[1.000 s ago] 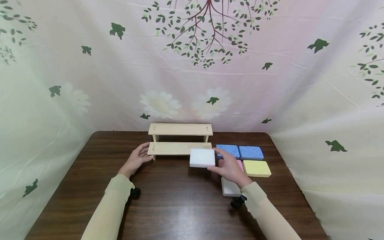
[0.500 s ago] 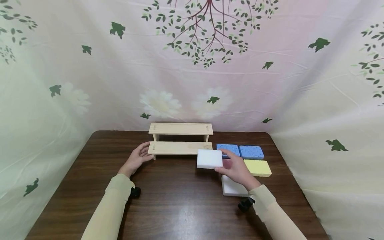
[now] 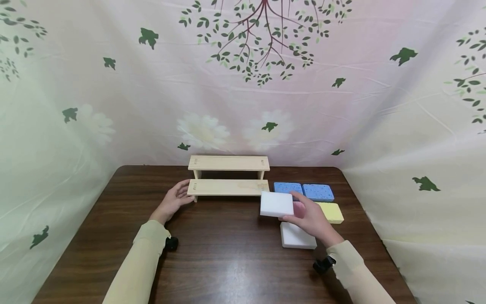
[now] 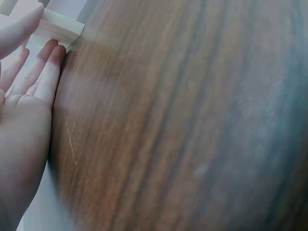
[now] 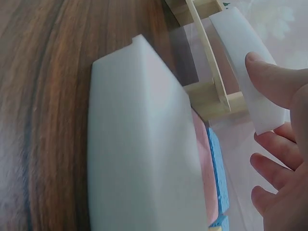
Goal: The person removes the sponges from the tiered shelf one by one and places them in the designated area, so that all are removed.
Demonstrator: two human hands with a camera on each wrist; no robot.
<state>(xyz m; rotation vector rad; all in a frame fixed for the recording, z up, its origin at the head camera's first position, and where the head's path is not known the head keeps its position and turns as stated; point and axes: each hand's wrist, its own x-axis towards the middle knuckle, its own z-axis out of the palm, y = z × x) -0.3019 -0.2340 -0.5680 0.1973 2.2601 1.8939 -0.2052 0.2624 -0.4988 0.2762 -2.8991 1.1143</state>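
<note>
Two steps of pale wood form a small shelf (image 3: 228,187) at the back of the table. My left hand (image 3: 171,202) rests at the left end of its lower step, fingers extended against the wood, as the left wrist view (image 4: 45,67) also shows. Between thumb and fingers, my right hand (image 3: 314,218) pinches the right edge of a white sponge (image 3: 276,204). That sponge is held up in front of the shelf's right end. Below it, a second white sponge (image 3: 298,237) lies on the table, and a pink sponge (image 3: 298,208) is partly hidden behind the right hand.
Two blue sponges (image 3: 318,192) lie side by side to the right of the shelf. A yellow sponge (image 3: 332,213) sits in front of them, partly covered by the right hand. A patterned cloth (image 3: 235,101) hangs directly behind the dark wooden table (image 3: 224,253).
My right hand has moved to the right and slightly toward me with the white sponge, away from the lower step. The left hand has stayed at the shelf's end.
</note>
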